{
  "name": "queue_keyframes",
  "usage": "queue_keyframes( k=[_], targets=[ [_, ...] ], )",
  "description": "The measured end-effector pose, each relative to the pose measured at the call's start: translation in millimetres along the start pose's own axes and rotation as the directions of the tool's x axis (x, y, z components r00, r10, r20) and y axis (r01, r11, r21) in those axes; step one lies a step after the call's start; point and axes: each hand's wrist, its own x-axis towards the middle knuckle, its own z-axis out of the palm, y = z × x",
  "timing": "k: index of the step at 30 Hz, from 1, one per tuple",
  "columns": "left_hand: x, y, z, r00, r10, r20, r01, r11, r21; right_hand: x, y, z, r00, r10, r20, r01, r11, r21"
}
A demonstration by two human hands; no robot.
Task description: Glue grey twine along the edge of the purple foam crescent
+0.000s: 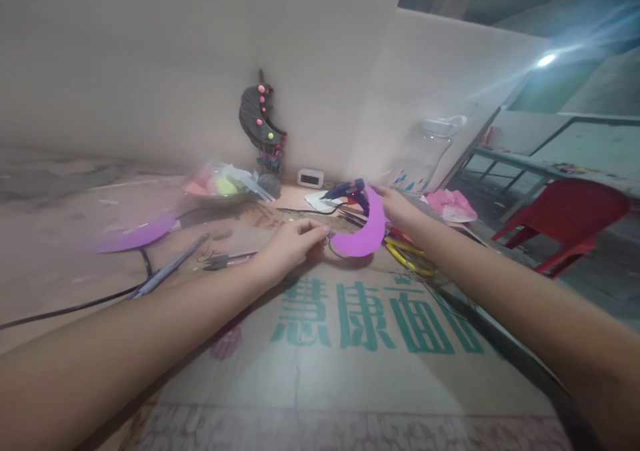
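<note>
Left hand (295, 239) fingers pinch closed on the lower tip of the purple foam crescent (369, 232). Right hand (396, 208) fingers grip its upper end. The crescent is held upright just above the cardboard sheet (350, 344) on the bench. Blue glue gun (345, 189) just behind it, yellow-handled tool (406, 256) to the right.

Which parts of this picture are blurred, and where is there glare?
Head view: the left side is smeared, purple sheet included; a lamp at upper right throws streaked glare; the left hand and right hand at the purple crescent look slightly soft; lens distortion bends the walls.
</note>
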Motion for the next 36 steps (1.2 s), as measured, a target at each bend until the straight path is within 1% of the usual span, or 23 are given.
queue_keyframes(
  k=[3,6,7,9,12,14,16,18,20,22,25,27,29,30,32,34,36],
  targets=[
    [2,1,-0.9,0.999,-0.021,-0.035,0.018,0.995,-0.101,-27,1,-11,0.999,-0.045,-0.006,0.045,0.999,-0.011],
    [1,2,-1.7,0.998,-0.034,-0.054,0.025,0.988,-0.15,-54,7,-14,0.999,-0.028,0.029,0.028,1.0,-0.007],
    [1,2,-1.9,0.998,-0.034,-0.052,0.026,0.987,-0.156,-62,10,-14,0.998,-0.041,0.045,0.043,0.999,-0.034],
    [1,1,-2.4,0.999,-0.028,-0.037,0.021,0.985,-0.17,-76,13,-12,0.989,-0.113,0.093,0.124,0.983,-0.132],
    [2,-3,-3.4,1.0,-0.009,-0.009,0.007,0.982,-0.189,-89,14,-7,0.954,-0.227,0.197,0.277,0.918,-0.283],
    [3,-6,-4.3,1.0,0.011,0.003,-0.01,0.984,-0.177,-94,11,-3,0.917,-0.279,0.286,0.371,0.861,-0.349],
    [3,-8,-4.9,0.999,0.031,0.01,-0.029,0.988,-0.154,-97,7,4,0.873,-0.33,0.36,0.461,0.799,-0.386],
    [3,-9,-5.1,0.999,0.046,0.004,-0.045,0.99,-0.136,-100,1,12,0.829,-0.383,0.408,0.535,0.755,-0.38],
    [3,-8,-4.8,0.999,0.048,-0.011,-0.049,0.991,-0.126,-103,-5,19,0.796,-0.438,0.418,0.586,0.73,-0.352],
    [3,-7,-4.4,0.999,0.049,-0.022,-0.051,0.992,-0.115,-108,-14,23,0.777,-0.454,0.437,0.61,0.715,-0.342],
    [3,-6,-4.1,0.998,0.059,-0.019,-0.06,0.996,-0.069,-115,-31,22,0.787,-0.399,0.47,0.594,0.696,-0.404],
    [1,-4,-3.7,0.998,0.066,-0.012,-0.066,0.998,-0.024,-117,-42,17,0.808,-0.38,0.45,0.578,0.659,-0.481],
    [-2,-2,-2.7,0.998,0.061,-0.001,-0.061,0.997,0.039,-115,-50,9,0.819,-0.423,0.387,0.573,0.623,-0.532],
    [-4,0,-2.1,0.998,0.056,0.006,-0.056,0.995,0.077,-113,-51,6,0.821,-0.454,0.346,0.57,0.619,-0.54],
    [-7,4,-0.6,0.999,0.048,0.02,-0.05,0.989,0.138,-108,-50,0,0.823,-0.502,0.267,0.561,0.639,-0.526],
    [-9,7,0.8,0.999,0.044,0.03,-0.048,0.983,0.174,-103,-46,-2,0.831,-0.515,0.209,0.544,0.674,-0.5],
    [-11,9,1.8,0.998,0.04,0.041,-0.047,0.981,0.191,-101,-42,-2,0.837,-0.518,0.175,0.533,0.701,-0.474]
  ],
)
